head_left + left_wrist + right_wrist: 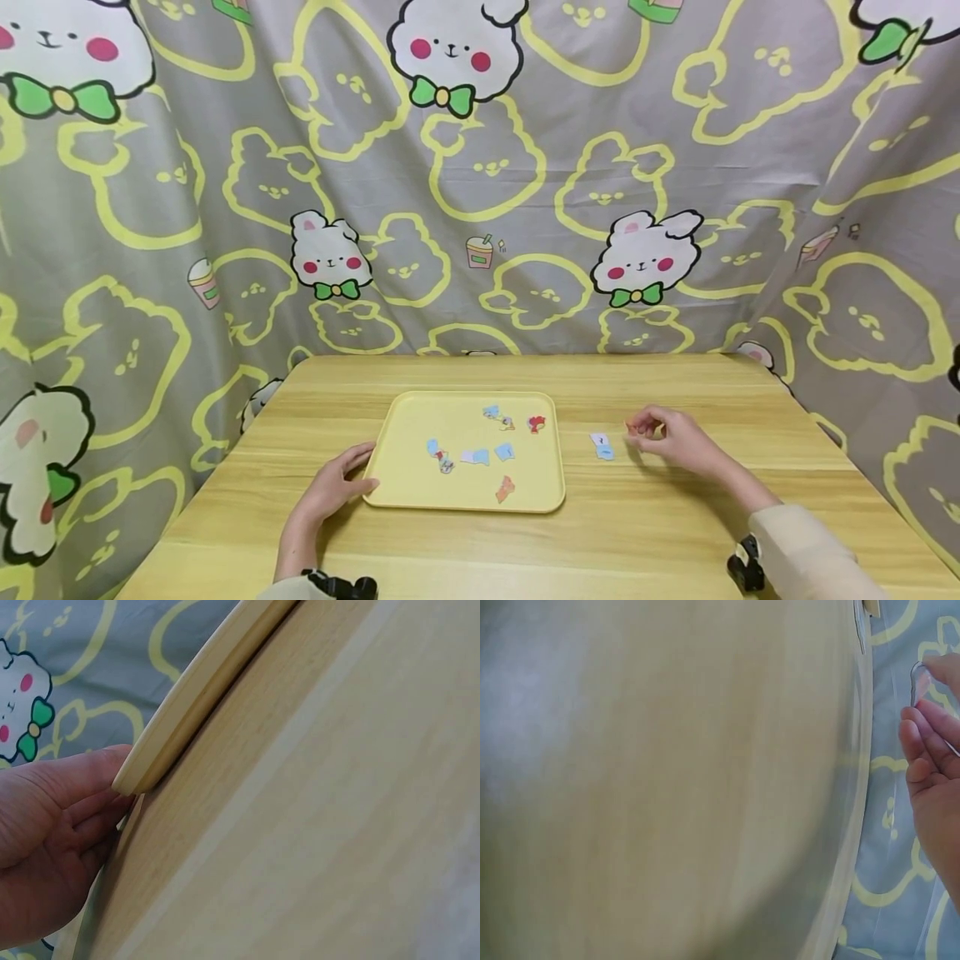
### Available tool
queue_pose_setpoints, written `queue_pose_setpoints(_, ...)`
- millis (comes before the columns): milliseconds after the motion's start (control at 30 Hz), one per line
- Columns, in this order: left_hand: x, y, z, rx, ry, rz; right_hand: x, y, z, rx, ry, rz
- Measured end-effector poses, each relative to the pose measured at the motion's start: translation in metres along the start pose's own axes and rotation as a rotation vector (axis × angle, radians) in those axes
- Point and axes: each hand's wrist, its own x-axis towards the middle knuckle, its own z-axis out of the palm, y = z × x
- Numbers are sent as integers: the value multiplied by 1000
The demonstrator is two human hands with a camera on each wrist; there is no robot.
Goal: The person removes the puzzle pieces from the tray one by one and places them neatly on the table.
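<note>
My right hand [672,437] pinches a small orange flat piece [631,429] between thumb and fingers above the table's right side. The same thin piece [921,684] shows nearly edge-on in the right wrist view. Just left of that hand lies a white-and-blue printed piece [602,447], like joined puzzle pieces. My left hand [333,487] rests at the left edge of a yellow tray [465,500], thumb on the rim near its front corner and fingers along the side. In the left wrist view, the fingers meet the outer rim of the tray [199,690].
On the tray are several small flat pieces: a blue one [505,452], a pink-and-blue pair [475,457], an orange one [505,488], a red one [536,425] and others. The wooden table [645,533] meets a patterned curtain [525,200] at its back.
</note>
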Motion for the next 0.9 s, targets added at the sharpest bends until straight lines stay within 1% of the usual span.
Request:
queue_pose_setpoints(267,-1,0,-1,6,-3,-1,2,-2,3,-7,-28,-29)
queue_pose_setpoints(533,-2,-1,-1,-12,-2,-3,3,-4,3,-24,-92,-73)
queue_pose_setpoints(667,-1,-1,-1,-11,0,-2,4,-3,2,-49,-118,-77)
queue_pose_setpoints(900,-1,-1,0,-15,0,-7,5,0,4,-93,-142,-66)
